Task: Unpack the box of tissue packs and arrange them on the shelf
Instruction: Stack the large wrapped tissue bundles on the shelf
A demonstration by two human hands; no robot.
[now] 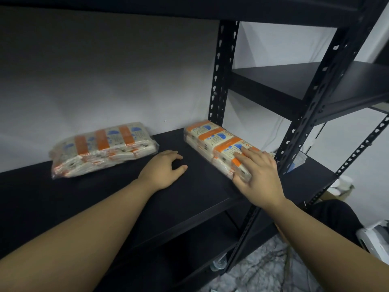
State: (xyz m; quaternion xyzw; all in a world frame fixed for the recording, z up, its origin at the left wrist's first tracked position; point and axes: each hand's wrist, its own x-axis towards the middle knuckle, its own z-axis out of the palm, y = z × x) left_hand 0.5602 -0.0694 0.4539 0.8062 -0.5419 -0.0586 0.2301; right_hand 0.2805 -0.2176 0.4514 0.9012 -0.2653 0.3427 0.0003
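On the flat black metal shelf board (109, 199), one clear-wrapped bundle of cream, orange and blue tissue packs (103, 149) lies toward the board's back left, against the white wall (105, 81). A second, like bundle (216, 146) lies at the board's right end beside the perforated black upright post (221, 76). The right hand (255, 173) rests flat with spread fingers on that bundle's near end, gripping nothing, while the left hand (162, 168) sits loosely curled and empty on the board between the bundles.

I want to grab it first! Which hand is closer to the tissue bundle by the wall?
Left. The left hand rests just right of that tissue bundle; the right hand is farther right, on the other bundle.
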